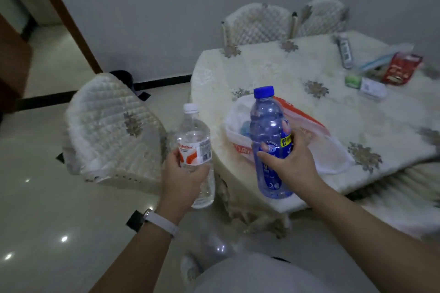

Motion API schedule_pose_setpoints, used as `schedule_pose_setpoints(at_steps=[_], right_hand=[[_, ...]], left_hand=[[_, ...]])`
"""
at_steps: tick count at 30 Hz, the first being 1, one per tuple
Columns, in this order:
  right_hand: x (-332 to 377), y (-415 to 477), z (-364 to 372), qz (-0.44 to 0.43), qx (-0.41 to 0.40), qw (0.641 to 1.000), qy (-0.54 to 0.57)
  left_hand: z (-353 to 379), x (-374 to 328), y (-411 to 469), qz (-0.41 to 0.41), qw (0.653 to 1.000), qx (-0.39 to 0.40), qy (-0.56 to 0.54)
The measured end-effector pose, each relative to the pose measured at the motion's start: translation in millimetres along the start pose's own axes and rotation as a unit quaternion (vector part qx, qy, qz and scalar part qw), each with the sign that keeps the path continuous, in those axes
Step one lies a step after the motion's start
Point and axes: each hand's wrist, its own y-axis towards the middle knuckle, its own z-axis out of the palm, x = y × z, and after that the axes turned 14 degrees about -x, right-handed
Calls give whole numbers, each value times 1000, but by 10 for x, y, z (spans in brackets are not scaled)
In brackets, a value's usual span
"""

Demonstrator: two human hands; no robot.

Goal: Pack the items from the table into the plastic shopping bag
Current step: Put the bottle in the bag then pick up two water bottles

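Blue bottle (270,143) with blue cap grasped in right hand (289,162), label writing too blurry to read, clear bottle (196,150) with red-and-white label grasped in left hand (184,173), white-and-red plastic bag (309,131) just behind on the table (273,66), small packets far beyond.

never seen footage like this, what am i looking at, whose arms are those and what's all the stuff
There is no machine here. A person wears a camera on the head, so this single picture looks forward and down at their own arms. The left hand holds a clear water bottle with a white cap; the right hand holds a blue bottle with a blue cap, just over a plastic shopping bag lying open on the table. Farther back on the table lie a red packet, a small green item, a white box and a dark bottle on its side. Covered chairs stand around.
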Motion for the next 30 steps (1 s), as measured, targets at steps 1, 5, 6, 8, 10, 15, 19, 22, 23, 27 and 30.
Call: schedule_pose_setpoints(at_steps=[1, 5, 6, 8, 10, 15, 19, 22, 23, 27, 30], right_hand=[[27, 10, -9, 0, -29, 1000, -3], [-46, 7, -129, 24, -109, 994, -19], [-89, 9, -174, 34, -126, 991, -24], [-160, 41, -262, 50, -159, 986, -31], [-242, 115, -332, 63, -183, 981, -29], [-430, 508, -406, 64, -217, 974, -5], [-573, 910, -444, 65, -220, 973, 16], [-693, 1199, -461, 65, -207, 976, 20], [-730, 1279, -466, 69, -203, 977, 18], [-907, 1506, -469, 68, -190, 979, -19], [-968, 1601, -474, 69, -189, 979, -32]], left_hand=[[48, -36, 131, 8, 1000, 20, -3], [321, -164, 434, 22, 995, 99, -13], [401, -206, 462, 26, 993, 110, -16], [571, -282, 511, 24, 990, 134, -23], [742, -342, 554, 20, 988, 154, -27], [1186, -557, 672, 43, 988, 148, -15], [1597, -801, 768, 73, 990, 124, -4], [1969, -952, 857, 83, 990, 113, 3], [2087, -984, 878, 83, 990, 113, 8], [2472, -1006, 960, 86, 987, 129, 34], [2704, -955, 1046, 77, 984, 150, 56]])
